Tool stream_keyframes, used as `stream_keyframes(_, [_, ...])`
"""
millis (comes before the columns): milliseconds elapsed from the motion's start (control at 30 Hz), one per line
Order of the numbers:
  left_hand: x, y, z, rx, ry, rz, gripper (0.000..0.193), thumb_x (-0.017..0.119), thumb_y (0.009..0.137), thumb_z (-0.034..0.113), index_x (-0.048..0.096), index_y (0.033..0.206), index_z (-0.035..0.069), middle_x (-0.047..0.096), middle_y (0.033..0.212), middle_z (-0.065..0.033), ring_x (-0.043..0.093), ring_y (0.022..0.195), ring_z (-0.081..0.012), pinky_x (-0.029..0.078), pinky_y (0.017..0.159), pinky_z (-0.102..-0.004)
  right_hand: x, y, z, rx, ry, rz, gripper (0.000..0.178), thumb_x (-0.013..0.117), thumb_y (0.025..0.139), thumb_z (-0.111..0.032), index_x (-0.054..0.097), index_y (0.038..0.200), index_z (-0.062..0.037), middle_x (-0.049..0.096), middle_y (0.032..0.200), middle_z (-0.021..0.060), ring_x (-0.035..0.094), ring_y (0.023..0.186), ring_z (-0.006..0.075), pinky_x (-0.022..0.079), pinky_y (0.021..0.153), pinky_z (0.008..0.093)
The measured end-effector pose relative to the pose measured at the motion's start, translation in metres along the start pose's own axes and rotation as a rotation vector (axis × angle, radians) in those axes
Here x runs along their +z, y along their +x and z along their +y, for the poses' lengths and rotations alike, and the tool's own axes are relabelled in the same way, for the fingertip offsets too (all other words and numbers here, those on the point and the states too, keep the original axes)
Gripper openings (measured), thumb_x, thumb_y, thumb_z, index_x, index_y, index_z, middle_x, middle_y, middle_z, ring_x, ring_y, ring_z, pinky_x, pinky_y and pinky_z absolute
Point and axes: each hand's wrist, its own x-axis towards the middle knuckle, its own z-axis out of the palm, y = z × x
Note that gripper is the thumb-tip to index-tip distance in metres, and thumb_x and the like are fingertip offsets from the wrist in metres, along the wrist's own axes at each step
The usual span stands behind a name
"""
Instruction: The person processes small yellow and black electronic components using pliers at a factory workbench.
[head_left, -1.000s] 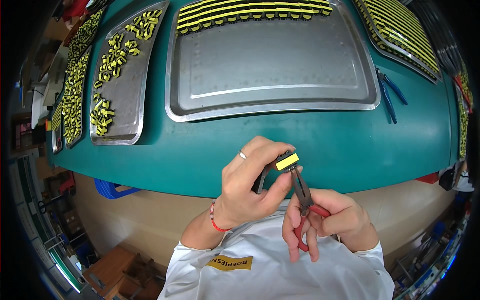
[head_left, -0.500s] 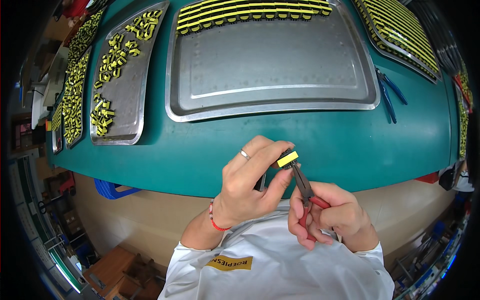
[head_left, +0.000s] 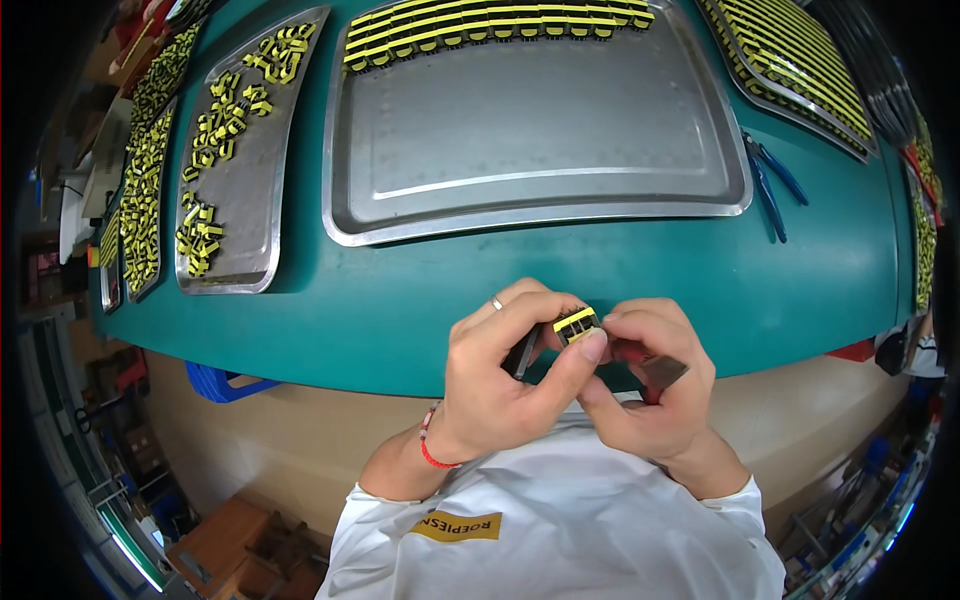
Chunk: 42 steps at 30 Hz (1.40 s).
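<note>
A small black part with a yellow top and thin metal pins [head_left: 575,326] is pinched between the thumb and fingers of my left hand [head_left: 500,370]. A dark, flat-sided object [head_left: 521,353], its kind unclear, shows in the same palm. My right hand [head_left: 672,400] is closed around red-handled long-nose pliers [head_left: 660,372], which are blurred, their jaws turned away from the part. The right fingertips are close beside the part; I cannot tell whether they touch it. Both hands are above the front edge of the green table [head_left: 440,285].
Ahead lies a large metal tray [head_left: 540,215] with rows of similar parts along its far side. Leftward, a narrower tray [head_left: 262,215] holds loose parts. Blue-handled cutters [head_left: 770,190] lie right of the big tray, near another tray of lined-up parts [head_left: 800,70].
The pliers have swung away from the part and turned back within my right hand, which has risen toward the left. The part has tilted in my left fingers, exposing its pins.
</note>
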Motion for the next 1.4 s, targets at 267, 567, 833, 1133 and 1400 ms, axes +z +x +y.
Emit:
stream_keyframes(267, [0.002,-0.001,-0.002,-0.004,-0.015,-0.030,0.014,0.070,0.085,0.004,0.065,0.092,-0.007,0.064,0.079,-0.0093,0.055,0.064,-0.0111,0.042,0.054,-0.0239,0.010,0.000,0.005,-0.119,-0.142,0.115,0.044,0.076,0.071,0.010,0.056,0.109,0.0023,0.064,0.091,0.0151,0.064,0.082,0.0209,0.054,0.065,0.0262])
stream_keyframes(567, [-0.008,-0.005,-0.012,-0.286,-0.416,-0.097,0.049,0.052,0.100,0.040,0.063,0.114,-0.005,0.062,0.089,-0.0135,0.060,0.082,-0.0164,0.047,0.068,-0.0288,0.018,-0.003,-0.002,0.058,0.316,0.290,0.037,0.079,0.076,0.000,0.058,0.108,0.0044,0.069,0.093,0.0143,0.066,0.072,0.0127,0.056,0.059,0.0228])
stream_keyframes(833, [0.004,0.002,-0.016,-0.292,-1.388,-0.072,0.088,0.025,0.095,0.072,0.037,0.143,0.000,0.049,0.136,-0.0322,0.046,0.129,-0.0493,0.030,0.114,-0.0601,0.001,-0.001,-0.016,0.113,0.249,-0.105,0.041,0.074,0.084,-0.002,0.051,0.117,0.0072,0.064,0.108,0.0181,0.067,0.088,0.0160,0.057,0.069,0.0244])
stream_keyframes(1133, [0.006,-0.003,-0.011,-0.066,-0.876,-0.182,0.094,0.024,0.093,0.075,0.044,0.136,-0.005,0.056,0.128,-0.0319,0.050,0.125,-0.0517,0.030,0.113,-0.0575,0.008,-0.001,-0.016,0.089,0.085,-0.100,0.034,0.071,0.085,0.000,0.056,0.114,0.0099,0.069,0.093,0.0164,0.071,0.083,0.0191,0.060,0.068,0.0288])
stream_keyframes(1400, [0.008,-0.006,-0.014,-0.062,-0.909,-0.193,0.094,0.024,0.093,0.075,0.044,0.136,-0.006,0.057,0.129,-0.0310,0.050,0.126,-0.0512,0.027,0.115,-0.0568,0.008,0.001,-0.017,0.044,0.076,-0.035,0.031,0.072,0.085,-0.003,0.057,0.111,0.0091,0.070,0.090,0.0149,0.069,0.077,0.0168,0.058,0.067,0.0277])
